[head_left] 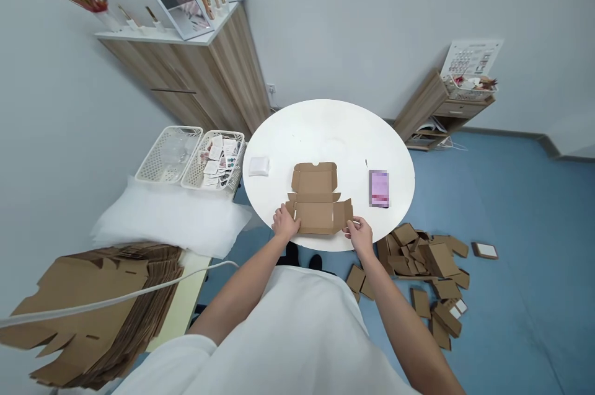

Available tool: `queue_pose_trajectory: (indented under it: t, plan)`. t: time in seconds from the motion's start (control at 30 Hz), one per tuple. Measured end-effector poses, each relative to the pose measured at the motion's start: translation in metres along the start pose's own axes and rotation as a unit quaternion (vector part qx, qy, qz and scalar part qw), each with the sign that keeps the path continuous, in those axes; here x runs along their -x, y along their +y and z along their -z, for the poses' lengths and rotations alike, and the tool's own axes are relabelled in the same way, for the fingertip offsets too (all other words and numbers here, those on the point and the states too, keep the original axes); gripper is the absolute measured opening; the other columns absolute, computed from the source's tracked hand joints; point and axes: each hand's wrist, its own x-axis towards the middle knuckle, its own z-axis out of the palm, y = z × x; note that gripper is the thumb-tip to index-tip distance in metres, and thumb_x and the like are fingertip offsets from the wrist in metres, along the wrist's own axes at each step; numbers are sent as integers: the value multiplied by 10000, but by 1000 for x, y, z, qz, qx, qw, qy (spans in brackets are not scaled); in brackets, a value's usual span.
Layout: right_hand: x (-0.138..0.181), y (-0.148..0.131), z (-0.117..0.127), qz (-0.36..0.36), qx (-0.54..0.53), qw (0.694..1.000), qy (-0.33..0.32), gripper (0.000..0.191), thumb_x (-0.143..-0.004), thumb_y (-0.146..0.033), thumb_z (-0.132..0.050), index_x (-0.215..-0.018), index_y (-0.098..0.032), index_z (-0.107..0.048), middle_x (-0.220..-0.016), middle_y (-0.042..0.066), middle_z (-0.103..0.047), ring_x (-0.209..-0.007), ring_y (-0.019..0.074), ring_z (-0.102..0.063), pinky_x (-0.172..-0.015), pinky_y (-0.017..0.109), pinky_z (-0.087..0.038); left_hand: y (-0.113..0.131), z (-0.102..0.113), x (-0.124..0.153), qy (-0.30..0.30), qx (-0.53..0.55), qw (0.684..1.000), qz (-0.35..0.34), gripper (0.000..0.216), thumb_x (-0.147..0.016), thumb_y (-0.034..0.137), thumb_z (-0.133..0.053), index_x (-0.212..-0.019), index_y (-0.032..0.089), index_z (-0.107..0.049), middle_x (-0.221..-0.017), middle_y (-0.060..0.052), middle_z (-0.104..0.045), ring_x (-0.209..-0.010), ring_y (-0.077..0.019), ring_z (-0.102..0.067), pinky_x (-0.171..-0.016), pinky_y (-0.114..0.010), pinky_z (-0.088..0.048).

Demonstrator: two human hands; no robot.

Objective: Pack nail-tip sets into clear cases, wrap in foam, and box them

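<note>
One flat cardboard box blank [317, 199] lies partly folded on the near edge of my round white desk [325, 128], its lid panel pointing away from me and its side flaps spread left and right. My left hand [284, 222] has its grip closed on the blank's left flap, fingers curled over the edge; my right hand [359, 232] pinches the right flap between thumb and fingers. Both forearms reach forward from my body, roughly mirrored, wrists low at the desk's rim. Also on the desk are one phone [379, 188] to the right of the blank, well apart from it, and one small clear packet [258, 165] to the left. Beyond the desk's left side stand two white baskets [190, 156] side by side, one holding small cards. A single tall stack of flat blanks [106, 308] sits at my near left, and a loose pile of folded boxes [425, 268] lies on the blue floor at my right.
</note>
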Motion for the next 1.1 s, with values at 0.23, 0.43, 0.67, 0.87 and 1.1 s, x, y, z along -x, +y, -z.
queue_pose_trajectory:
  t: [0.23,0.43,0.67,0.87,1.1]
  plan:
    - [-5,1,-6,-12,1,998,54,259,-645,-395,-607,-779,-175,-571,-697,24,-652,-604,141,-622,-518,253,-522,-15,2,-21,7,14,999,-43,598,-695,262,-537,-1248,176,-328,-1242,-163,-430,-1159,-307,-406,-866,-424,-379]
    - [-8,13,-15,-12,27,995,98,289,-643,-423,-600,-794,-177,-583,-801,33,-646,-692,153,-612,-577,270,-517,-23,4,-36,-34,156,983,-90,524,-721,144,-475,-1233,143,-360,-1161,-118,-531,-948,-188,-564,-812,-307,-432]
    - [-10,12,-12,18,104,987,122,296,-679,-439,-557,-821,-182,-594,-854,58,-656,-796,184,-599,-719,305,-479,-12,10,-48,-63,267,957,-90,478,-744,127,-503,-1215,149,-422,-1129,-104,-579,-932,-164,-590,-800,-285,-476]
    - [-24,-5,4,27,92,991,88,295,-677,-449,-561,-801,-183,-590,-843,49,-655,-774,176,-599,-703,301,-472,1,9,-55,-53,332,940,-60,356,-757,144,-525,-1113,156,-510,-1080,-93,-615,-852,-149,-631,-753,-275,-510]
    - [-47,-3,18,-9,20,1000,14,309,-660,-372,-562,-906,-186,-551,-805,39,-674,-697,161,-620,-640,289,-482,15,8,-52,-23,387,922,-4,282,-747,131,-528,-1028,134,-555,-1036,-100,-641,-891,-163,-628,-759,-280,-512]
